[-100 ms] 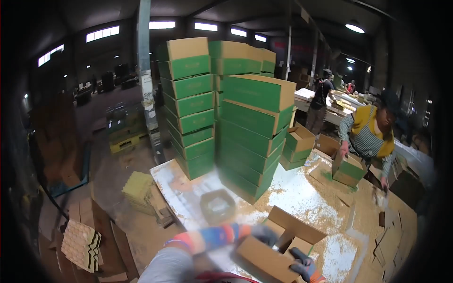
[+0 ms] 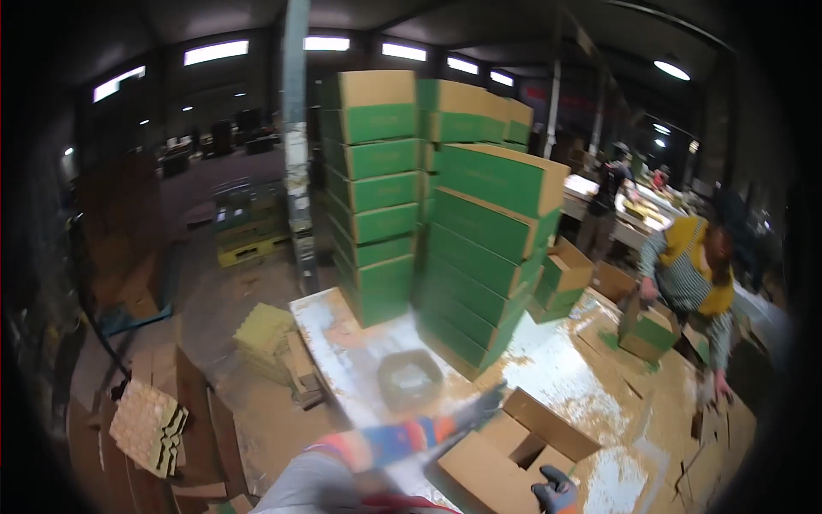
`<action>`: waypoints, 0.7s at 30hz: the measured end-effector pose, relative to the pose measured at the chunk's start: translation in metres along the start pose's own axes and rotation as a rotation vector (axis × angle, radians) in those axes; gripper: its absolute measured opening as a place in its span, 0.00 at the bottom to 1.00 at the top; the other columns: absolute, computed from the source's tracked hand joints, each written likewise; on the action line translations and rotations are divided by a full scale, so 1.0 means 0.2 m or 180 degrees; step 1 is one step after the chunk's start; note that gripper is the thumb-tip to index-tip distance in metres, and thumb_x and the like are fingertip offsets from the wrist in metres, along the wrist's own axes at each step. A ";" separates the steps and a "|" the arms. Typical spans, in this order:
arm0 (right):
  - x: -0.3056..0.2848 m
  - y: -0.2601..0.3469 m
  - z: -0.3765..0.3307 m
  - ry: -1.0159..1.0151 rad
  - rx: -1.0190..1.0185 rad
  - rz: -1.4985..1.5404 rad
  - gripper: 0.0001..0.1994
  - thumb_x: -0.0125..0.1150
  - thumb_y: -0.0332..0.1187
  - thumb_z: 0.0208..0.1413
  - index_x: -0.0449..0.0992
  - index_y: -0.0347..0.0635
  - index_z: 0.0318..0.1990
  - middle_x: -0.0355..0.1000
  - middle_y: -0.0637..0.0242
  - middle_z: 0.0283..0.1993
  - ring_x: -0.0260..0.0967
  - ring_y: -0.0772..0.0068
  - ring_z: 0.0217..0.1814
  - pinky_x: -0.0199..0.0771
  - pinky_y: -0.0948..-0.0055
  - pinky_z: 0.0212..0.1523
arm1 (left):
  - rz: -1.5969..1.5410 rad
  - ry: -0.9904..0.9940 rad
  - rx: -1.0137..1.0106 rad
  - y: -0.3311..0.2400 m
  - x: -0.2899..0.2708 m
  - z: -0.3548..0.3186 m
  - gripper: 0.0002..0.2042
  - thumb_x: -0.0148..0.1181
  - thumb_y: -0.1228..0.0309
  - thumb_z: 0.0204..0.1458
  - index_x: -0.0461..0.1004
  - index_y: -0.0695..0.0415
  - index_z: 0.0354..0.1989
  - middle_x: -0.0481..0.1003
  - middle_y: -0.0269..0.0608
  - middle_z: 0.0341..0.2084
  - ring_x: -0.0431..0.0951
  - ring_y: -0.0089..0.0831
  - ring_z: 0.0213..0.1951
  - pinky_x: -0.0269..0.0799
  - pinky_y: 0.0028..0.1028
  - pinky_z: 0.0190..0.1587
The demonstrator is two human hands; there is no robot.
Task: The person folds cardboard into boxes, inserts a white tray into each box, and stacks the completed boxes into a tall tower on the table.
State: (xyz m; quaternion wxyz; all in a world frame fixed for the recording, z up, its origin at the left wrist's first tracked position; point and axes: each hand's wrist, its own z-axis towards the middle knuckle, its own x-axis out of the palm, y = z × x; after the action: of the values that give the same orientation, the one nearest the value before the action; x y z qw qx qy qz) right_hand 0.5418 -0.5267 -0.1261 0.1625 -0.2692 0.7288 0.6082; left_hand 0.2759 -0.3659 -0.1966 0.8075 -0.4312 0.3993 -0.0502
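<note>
- At far left we see egg trays (image 2: 152, 428) leaning by flat cardboard (image 2: 180, 385) on the floor, and a yellow-green stack (image 2: 267, 336) just beside the table (image 2: 548, 360)
- A grey tray (image 2: 409, 379) lies on the table near its left edge, apart from everything else
- Behind it stand tall green-and-brown stacks (image 2: 381, 197) of closed boxes, with a leaning stack (image 2: 490, 257) beside them; we take these as finished work, so a good share looks done
- Our left hand (image 2: 484, 404), in a dark glove with a striped cuff, reaches across to the box (image 2: 514, 450) and touches its back flap; it is blurred, so we cannot tell how far the fingers close or whether they hold the flap
- The box sits on the table's near edge, right in front of us, brown, top flaps up and open, nothing visible inside; we judge it half formed, with closing and stacking left
- Our right hand (image 2: 556, 490), in a blue-grey glove, curls over the box's near right corner and seems to grip it, though the frame's edge hides most of it
- At right a person (image 2: 693, 274) in a yellow vest bends over a small box (image 2: 648, 330), and more loose cardboard lies there, so more boxes remain
</note>
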 end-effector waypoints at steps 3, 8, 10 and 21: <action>-0.01 0.28 -0.05 -0.1248 -0.2137 -0.2237 0.14 0.55 0.37 0.55 0.74 0.40 0.46 0.71 0.53 0.38 0.67 0.57 0.40 0.71 0.63 0.44 | 0.0366 -0.0454 -0.1510 -0.05 0.04 -0.07 0.63 0.70 0.44 0.28 0.31 0.55 0.68 0.43 0.67 0.63 0.44 0.57 0.65 0.44 0.42 0.66; -0.15 0.36 0.07 0.0153 -0.1465 -0.3088 0.20 0.56 0.38 0.54 0.69 0.42 0.53 0.66 0.51 0.51 0.62 0.53 0.54 0.63 0.55 0.53 | 0.0913 -0.1261 -0.0482 -0.17 -0.03 -0.11 0.58 0.67 0.45 0.33 0.34 0.57 0.68 0.44 0.61 0.64 0.48 0.53 0.65 0.46 0.43 0.65; -0.02 0.34 0.01 0.0428 -0.1266 -0.3302 0.22 0.56 0.39 0.54 0.67 0.42 0.56 0.64 0.51 0.56 0.60 0.51 0.59 0.60 0.51 0.57 | 0.0589 -0.1221 -0.1204 -0.24 -0.12 -0.16 0.57 0.62 0.38 0.36 0.37 0.60 0.67 0.48 0.54 0.64 0.50 0.47 0.65 0.48 0.40 0.65; 0.07 -0.11 0.01 -0.0609 -0.1358 -0.0493 0.31 0.60 0.43 0.50 0.60 0.41 0.60 0.69 0.54 0.51 0.66 0.57 0.54 0.65 0.60 0.55 | 0.0088 -0.0548 0.0139 -0.25 -0.18 -0.14 0.21 0.57 0.59 0.51 0.69 0.61 0.48 0.72 0.54 0.43 0.73 0.45 0.46 0.69 0.34 0.50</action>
State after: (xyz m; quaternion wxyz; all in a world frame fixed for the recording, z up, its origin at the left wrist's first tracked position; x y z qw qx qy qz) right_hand 0.5432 -0.5298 -0.1524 0.2163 -0.2937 0.5424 0.7568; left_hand 0.2459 -0.3995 -0.1477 0.8487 -0.4107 0.3332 -0.0106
